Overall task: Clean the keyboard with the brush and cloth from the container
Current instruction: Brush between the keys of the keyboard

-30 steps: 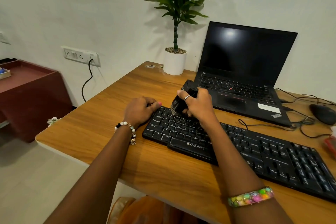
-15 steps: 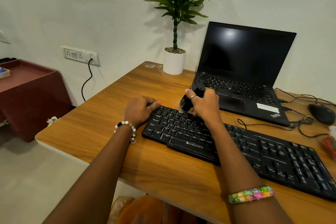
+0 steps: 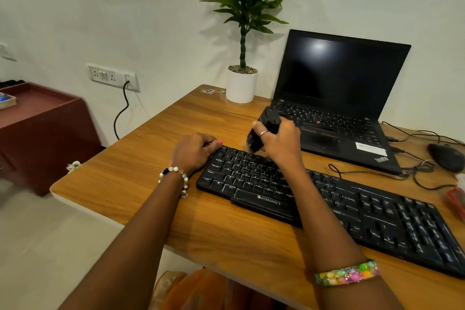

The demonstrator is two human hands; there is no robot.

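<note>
We look down at a wooden desk (image 3: 130, 184) where a black keyboard (image 3: 327, 199) lies at an angle before us. Our right hand (image 3: 279, 143), a ring on one finger, grips a black brush (image 3: 261, 131) tilted over the keyboard's top left rows, its bristle end blurred just above the keys. Our left hand (image 3: 193, 151), fingers curled, rests at the keyboard's upper left corner. Behind stand an open laptop (image 3: 337, 98) with a dark screen and a potted plant (image 3: 242, 58) in a white pot; a black mouse (image 3: 446, 157) sits at right among loose cables.
</note>
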